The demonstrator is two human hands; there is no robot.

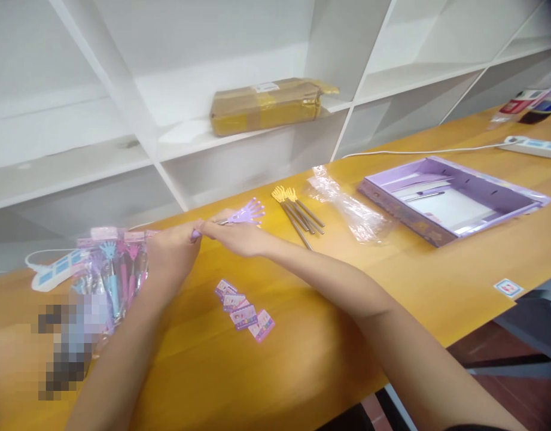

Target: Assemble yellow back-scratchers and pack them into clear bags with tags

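Observation:
A purple hand-shaped back scratcher [248,213] is held level above the table, its fingers pointing right. My left hand [175,248] is closed round its purple handle end. My right hand [234,234] is closed on the metal rod beside the left hand, and its fingers are partly hidden. To the right lie several yellow-headed back scratcher rods [297,212] with no handle grips visible. Small printed purple cards [243,314] lie overlapping on the table, nearer to me. Bagged back scratchers [113,269] in blue, pink and purple are heaped by my left forearm.
Clear plastic bags [349,206] lie beside a shallow purple box [441,236] with papers and a pen in it. Power strips [60,269] sit at left and far right. White shelving stands behind the table, with a taped cardboard box [266,108] on it.

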